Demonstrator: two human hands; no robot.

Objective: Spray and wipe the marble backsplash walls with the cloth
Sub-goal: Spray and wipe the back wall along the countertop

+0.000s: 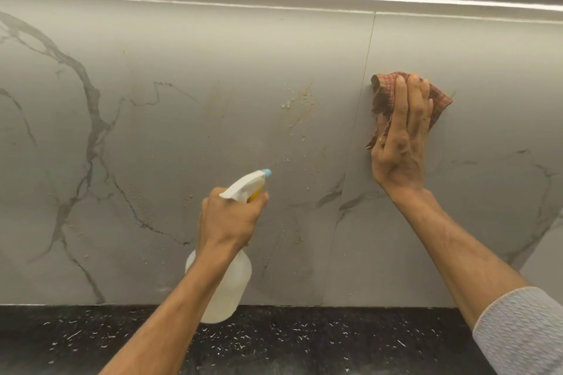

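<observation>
the left hand (pixel 228 216) grips the neck of a white spray bottle (pixel 227 286), its blue nozzle aimed at a wet, stained patch (pixel 300 103) of the marble backsplash (pixel 152 131). the right hand (pixel 402 143) presses a reddish-brown cloth (pixel 384 91) flat against the wall with straight fingers, just right of a vertical seam, above the dark speckled tabletop (pixel 335 341).

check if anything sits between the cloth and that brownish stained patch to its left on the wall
Nothing visible does. The cloth, pressed by the right hand, has bare marble and one thin panel seam before the stained patch.
</observation>
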